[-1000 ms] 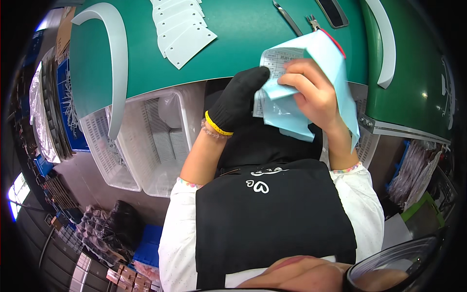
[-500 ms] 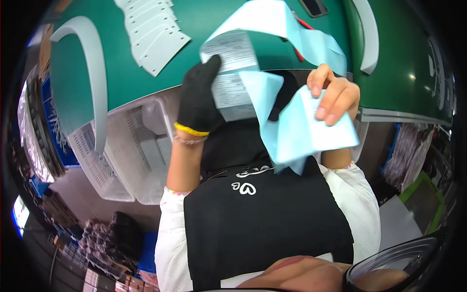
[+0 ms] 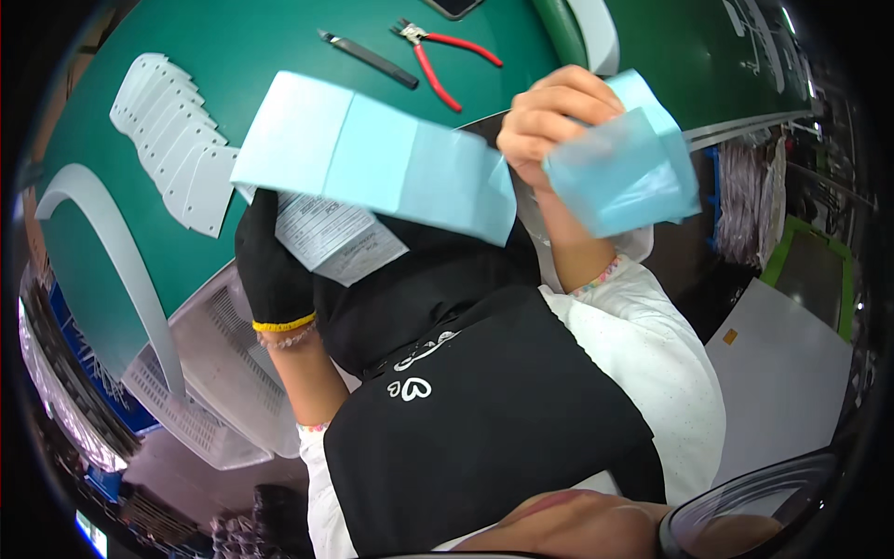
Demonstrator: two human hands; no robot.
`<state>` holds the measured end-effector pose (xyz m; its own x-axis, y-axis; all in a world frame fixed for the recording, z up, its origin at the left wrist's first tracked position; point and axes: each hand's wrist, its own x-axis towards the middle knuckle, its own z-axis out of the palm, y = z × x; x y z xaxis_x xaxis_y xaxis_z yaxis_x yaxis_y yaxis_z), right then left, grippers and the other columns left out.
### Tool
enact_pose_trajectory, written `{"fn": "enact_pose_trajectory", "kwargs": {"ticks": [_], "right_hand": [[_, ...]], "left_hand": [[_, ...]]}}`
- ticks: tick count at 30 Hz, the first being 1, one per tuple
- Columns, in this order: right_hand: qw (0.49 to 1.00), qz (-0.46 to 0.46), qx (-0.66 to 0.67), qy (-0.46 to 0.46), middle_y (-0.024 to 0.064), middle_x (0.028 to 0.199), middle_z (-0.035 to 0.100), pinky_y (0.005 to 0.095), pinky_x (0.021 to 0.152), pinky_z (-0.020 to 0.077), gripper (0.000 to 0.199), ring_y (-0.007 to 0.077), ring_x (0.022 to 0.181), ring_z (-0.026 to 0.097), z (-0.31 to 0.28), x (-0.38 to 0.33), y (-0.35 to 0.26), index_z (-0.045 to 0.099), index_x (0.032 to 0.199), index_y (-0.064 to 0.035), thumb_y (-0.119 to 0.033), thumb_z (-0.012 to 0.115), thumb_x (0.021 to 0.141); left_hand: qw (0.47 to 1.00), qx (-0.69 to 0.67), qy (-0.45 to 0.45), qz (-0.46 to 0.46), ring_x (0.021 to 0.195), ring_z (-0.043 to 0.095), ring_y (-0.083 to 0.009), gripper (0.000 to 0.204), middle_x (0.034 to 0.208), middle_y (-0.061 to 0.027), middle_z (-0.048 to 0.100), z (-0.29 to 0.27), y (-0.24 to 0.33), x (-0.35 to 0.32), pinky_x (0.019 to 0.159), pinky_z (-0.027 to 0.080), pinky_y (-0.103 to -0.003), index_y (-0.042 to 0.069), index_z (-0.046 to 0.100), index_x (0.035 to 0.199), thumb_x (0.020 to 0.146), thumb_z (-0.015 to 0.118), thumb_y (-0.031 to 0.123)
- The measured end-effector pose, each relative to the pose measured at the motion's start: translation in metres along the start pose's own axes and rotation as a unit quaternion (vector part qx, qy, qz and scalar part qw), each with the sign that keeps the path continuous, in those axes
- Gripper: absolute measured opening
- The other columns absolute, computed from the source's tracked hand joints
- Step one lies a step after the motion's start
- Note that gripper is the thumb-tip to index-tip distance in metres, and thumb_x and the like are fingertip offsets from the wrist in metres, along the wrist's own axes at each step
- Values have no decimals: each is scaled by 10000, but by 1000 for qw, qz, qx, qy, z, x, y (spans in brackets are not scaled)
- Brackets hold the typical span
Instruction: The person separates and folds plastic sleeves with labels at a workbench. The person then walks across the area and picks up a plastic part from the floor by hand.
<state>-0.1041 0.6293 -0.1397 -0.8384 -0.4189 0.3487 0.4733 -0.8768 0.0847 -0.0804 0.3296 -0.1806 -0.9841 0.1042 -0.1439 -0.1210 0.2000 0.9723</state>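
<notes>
My left hand (image 3: 272, 265), in a black glove with a yellow cuff, is closed around a strip of printed labels (image 3: 345, 240). From it a long pale blue backing strip (image 3: 372, 149), creased into panels, stretches rightward over my lap. My bare right hand (image 3: 561, 116) has its fingers curled over folded light blue backing sheets (image 3: 624, 177), blurred by motion. Whether these sheets join the strip at the left hand cannot be made out. The left fingers are mostly hidden behind the labels.
On the green table lie red-handled cutting pliers (image 3: 430, 58), a craft knife (image 3: 368, 58) and a fanned row of grey plates (image 3: 177, 140). A curved grey part (image 3: 116, 238) overhangs the left edge. Translucent plastic bins (image 3: 228, 354) stand below it.
The view has swung, bringing the knife and whole pliers into sight. The blue strip, looped and hanging before, is now stretched sideways between my hands. Both hands keep their hold.
</notes>
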Motion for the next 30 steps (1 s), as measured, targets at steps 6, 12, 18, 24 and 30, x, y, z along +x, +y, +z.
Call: {"fn": "enact_pose_trajectory", "kwargs": {"ticks": [6, 12, 18, 24, 30], "right_hand": [[987, 39, 150, 29, 238, 908, 639, 191, 375, 516, 114, 223, 537, 670, -6, 12, 10, 475, 990, 53, -34, 513, 927], [984, 53, 162, 59, 261, 962, 619, 168, 441, 548, 230, 141, 532, 647, -14, 9, 19, 472, 1090, 55, -146, 491, 979], [987, 44, 134, 79, 254, 920, 614, 160, 362, 474, 200, 157, 504, 640, -5, 4, 19, 448, 1060, 53, -113, 503, 963], [934, 68, -311, -164, 185, 767, 692, 238, 373, 453, 171, 266, 542, 676, 22, -1, 8, 590, 1018, 16, -121, 556, 922], [649, 64, -757, -53, 216, 926, 669, 306, 668, 502, 197, 256, 816, 655, 72, 28, 51, 660, 809, 30, 86, 703, 625]], "left_hand": [[998, -8, 54, 33, 949, 638, -212, 311, 1073, -142, 652, 1, 3, -3, 814, 500, -319, -63, 559, 1174, 978, 421, 134], [997, -75, 4, -5, 1057, 589, -205, 384, 1185, -123, 593, 3, 4, -4, 875, 484, -341, -40, 505, 1266, 1007, 387, 216], [1000, 14, 12, 20, 945, 624, -213, 348, 1082, -150, 636, 4, 17, -10, 819, 486, -311, -79, 574, 1154, 988, 404, 176], [898, 292, 95, 314, 985, 550, -434, 532, 1079, -244, 606, 7, -4, -18, 883, 433, -462, -81, 528, 1224, 736, 602, 119], [904, 341, 141, 216, 1102, 547, -374, 406, 1166, -201, 608, 10, -17, -59, 974, 430, -411, 13, 563, 1263, 868, 473, 38]]}}
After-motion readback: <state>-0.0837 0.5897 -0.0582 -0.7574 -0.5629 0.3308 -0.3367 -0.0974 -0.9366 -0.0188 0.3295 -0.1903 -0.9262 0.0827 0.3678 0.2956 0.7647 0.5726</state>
